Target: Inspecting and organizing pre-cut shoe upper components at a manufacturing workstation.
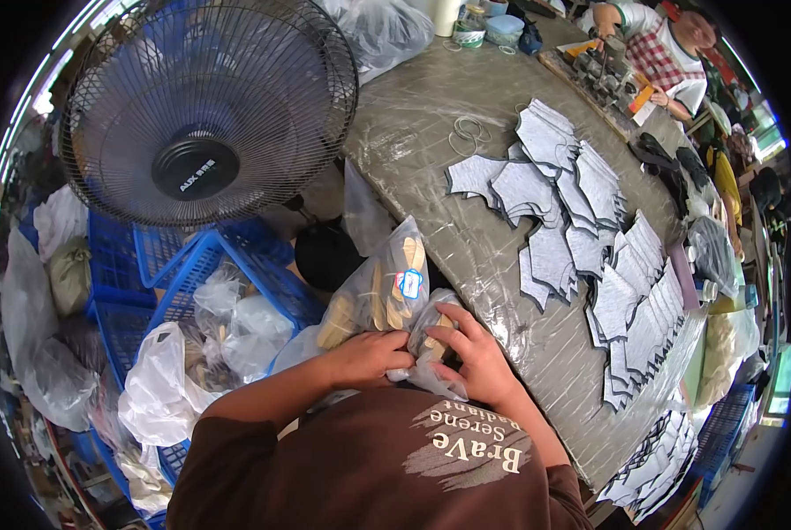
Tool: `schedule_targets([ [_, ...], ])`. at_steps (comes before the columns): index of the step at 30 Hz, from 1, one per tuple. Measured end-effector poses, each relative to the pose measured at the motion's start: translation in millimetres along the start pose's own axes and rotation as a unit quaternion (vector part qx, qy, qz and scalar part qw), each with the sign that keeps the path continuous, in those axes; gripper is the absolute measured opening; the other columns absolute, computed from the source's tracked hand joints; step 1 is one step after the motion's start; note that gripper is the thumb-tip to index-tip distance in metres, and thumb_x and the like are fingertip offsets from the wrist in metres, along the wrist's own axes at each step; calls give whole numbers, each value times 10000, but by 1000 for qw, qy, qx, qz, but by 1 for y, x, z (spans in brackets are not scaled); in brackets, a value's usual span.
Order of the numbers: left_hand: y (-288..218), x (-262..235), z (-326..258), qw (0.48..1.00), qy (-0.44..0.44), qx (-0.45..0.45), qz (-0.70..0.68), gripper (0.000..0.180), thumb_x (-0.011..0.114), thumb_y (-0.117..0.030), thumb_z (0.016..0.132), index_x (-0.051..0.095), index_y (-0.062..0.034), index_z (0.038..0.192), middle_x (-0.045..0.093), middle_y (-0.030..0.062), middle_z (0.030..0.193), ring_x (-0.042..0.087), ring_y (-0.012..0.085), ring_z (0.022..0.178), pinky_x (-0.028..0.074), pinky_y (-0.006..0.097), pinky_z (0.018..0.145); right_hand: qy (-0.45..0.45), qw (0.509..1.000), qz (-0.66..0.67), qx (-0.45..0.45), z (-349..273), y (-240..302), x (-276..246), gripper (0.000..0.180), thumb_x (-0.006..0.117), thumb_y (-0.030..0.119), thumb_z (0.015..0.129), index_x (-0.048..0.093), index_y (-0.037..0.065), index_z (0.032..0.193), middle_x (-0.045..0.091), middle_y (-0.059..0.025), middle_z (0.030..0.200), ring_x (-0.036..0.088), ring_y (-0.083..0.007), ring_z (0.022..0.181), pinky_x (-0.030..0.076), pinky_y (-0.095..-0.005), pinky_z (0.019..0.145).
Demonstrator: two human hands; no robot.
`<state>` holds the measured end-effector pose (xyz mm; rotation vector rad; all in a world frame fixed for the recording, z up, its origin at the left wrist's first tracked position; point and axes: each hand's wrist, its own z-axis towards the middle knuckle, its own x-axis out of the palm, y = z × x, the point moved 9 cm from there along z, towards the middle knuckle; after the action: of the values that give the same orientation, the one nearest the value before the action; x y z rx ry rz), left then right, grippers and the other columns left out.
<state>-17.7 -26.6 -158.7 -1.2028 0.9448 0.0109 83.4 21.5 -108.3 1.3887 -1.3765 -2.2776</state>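
A clear plastic bag (354, 299) holding flat tan elongated pieces (393, 296) sits in front of my body, beside the table edge. A small blue-and-white label (409, 283) shows on its upper part. My left hand (370, 359) is closed on the lower part of this bag, fingers curled into the film. My right hand (475, 352) grips bunched plastic at the bag's right side, with its fingers bent over it. Another tan piece shows through the plastic beneath those fingers. What lies under both palms is hidden.
A large black fan (205, 168) stands at the left. Blue crates (183, 287) with plastic bags (161, 389) are below it. Stacks of grey cut pieces (550, 190) lie on the plastic-covered table (413, 124). A co-worker (665, 57) is at a machine at the far right.
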Motion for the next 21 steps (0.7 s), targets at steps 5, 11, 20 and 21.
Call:
schedule_targets([
  [5, 12, -3, -18, 996, -72, 15, 57, 244, 690, -176, 642, 581, -92, 844, 499, 123, 888, 555, 330, 864, 471, 411, 717, 20, 998, 18, -55, -4, 16, 5, 489, 706, 90, 675, 561, 117, 1140, 412, -150, 1338, 520, -358, 1067, 458, -407, 872],
  [11, 58, 7, -59, 995, -91, -18, 29, 337, 671, -120, 657, 629, -94, 990, 535, 145, 1038, 552, 339, 927, 478, 394, 796, 105, 979, 153, -86, -2, 25, 34, 367, 625, -70, 670, 629, 31, 1023, 473, -94, 1333, 544, -281, 956, 469, -353, 848],
  [20, 19, -24, -54, 983, -178, -25, 42, 428, 723, -87, 639, 611, -66, 1051, 500, 146, 1065, 533, 292, 942, 467, 320, 808, 66, 982, 165, -61, 0, 18, 27, 676, 697, 32, 659, 434, 77, 1281, 313, -169, 1422, 400, -374, 1227, 373, -421, 1003],
  [21, 14, -24, -49, 982, -183, -27, 44, 428, 723, -87, 639, 611, -66, 1051, 500, 146, 1065, 533, 292, 942, 467, 320, 808, 45, 980, 191, -43, 1, 14, 23, 752, 724, 66, 660, 379, 89, 1328, 278, -188, 1434, 371, -385, 1256, 362, -420, 1013],
])
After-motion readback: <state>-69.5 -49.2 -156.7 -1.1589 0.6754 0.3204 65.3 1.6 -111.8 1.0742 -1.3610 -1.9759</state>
